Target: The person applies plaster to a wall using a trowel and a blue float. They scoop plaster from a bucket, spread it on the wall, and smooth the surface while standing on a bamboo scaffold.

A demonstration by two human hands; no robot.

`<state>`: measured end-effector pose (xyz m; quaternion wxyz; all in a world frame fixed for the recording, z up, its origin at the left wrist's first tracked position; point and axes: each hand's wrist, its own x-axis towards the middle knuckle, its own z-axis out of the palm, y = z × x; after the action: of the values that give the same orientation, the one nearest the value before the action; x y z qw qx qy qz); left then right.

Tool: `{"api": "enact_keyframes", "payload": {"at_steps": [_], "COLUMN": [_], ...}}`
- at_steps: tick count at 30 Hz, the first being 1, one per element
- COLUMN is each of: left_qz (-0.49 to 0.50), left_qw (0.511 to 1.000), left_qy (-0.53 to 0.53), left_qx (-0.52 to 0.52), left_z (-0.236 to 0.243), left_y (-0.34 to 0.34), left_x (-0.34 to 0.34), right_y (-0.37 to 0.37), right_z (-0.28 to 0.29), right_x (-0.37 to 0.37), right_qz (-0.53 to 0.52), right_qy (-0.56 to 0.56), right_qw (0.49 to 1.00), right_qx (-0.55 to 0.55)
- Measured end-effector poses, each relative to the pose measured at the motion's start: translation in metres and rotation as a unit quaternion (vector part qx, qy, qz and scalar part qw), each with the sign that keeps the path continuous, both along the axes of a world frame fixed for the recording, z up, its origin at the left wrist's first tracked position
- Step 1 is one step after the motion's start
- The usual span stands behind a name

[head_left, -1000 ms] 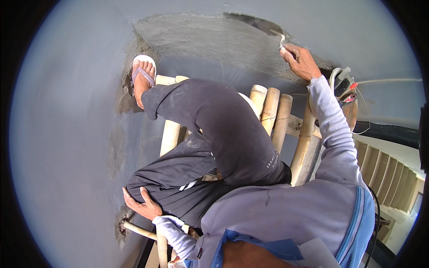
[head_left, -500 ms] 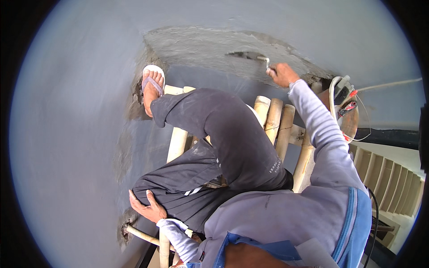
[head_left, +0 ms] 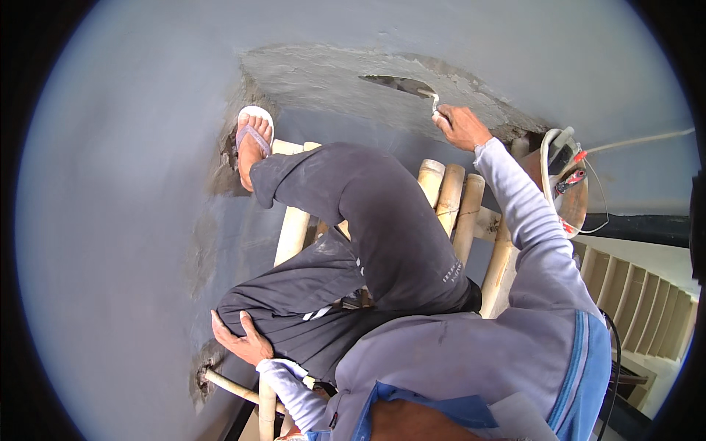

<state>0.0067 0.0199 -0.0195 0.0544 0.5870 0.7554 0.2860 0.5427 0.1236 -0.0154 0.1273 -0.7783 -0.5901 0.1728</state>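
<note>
My right hand (head_left: 463, 128) is closed round the handle of a pointed trowel (head_left: 398, 84). The trowel's blade lies against a patch of grey plaster (head_left: 316, 77) on the wall, tip toward the left. Around the patch the plaster's edges look rough and uneven. Down at the lower left, my left hand (head_left: 243, 339) rests on my bent knee, its fingers spread and nothing in them. My sandalled foot (head_left: 254, 143) presses against the wall by a broken, rough-edged spot.
I sit on a platform of bamboo poles (head_left: 450, 195). Right of my arm hangs a bucket (head_left: 577, 198) holding a red-and-black handled tool (head_left: 571, 181), with a cord (head_left: 640, 140) beside it. A bamboo pole (head_left: 234, 384) enters a wall hole at lower left. Pale steps (head_left: 640, 294) show below right.
The trowel has slid slightly left along the plaster, and more of its blade shows. My right hand moved a little left with it. My left hand stays on the knee.
</note>
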Motion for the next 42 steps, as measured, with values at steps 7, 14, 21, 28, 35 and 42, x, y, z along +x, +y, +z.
{"api": "enact_keyframes", "payload": {"at_steps": [7, 14, 21, 28, 35, 42], "left_qz": [-0.003, 0.004, 0.008, 0.002, 0.018, -0.005], "left_qw": [1.0, 1.0, 1.0, 1.0, 1.0, 1.0], "left_qy": [0.003, 0.002, 0.002, 0.003, 0.008, -0.003], "left_qx": [0.0, 0.001, 0.002, -0.001, -0.012, 0.006], "left_z": [-0.001, 0.003, -0.001, -0.004, 0.002, -0.004], "left_y": [-0.002, -0.003, -0.001, -0.003, -0.004, -0.004], "left_x": [-0.002, -0.003, -0.003, -0.002, -0.004, -0.003], "right_y": [0.006, -0.057, -0.011, -0.021, -0.062, -0.034], "right_z": [0.003, 0.024, -0.021, 0.018, 0.02, 0.0], "right_x": [0.021, 0.023, 0.004, 0.03, 0.015, 0.041], "right_qz": [-0.018, -0.057, -0.01, -0.027, -0.007, -0.021], "right_qy": [0.065, 0.074, 0.029, 0.054, 0.013, -0.061], "right_qw": [0.997, 0.984, 0.999, 0.994, 0.998, 0.997], "right_qx": [0.037, 0.149, 0.032, 0.093, 0.055, -0.032]}}
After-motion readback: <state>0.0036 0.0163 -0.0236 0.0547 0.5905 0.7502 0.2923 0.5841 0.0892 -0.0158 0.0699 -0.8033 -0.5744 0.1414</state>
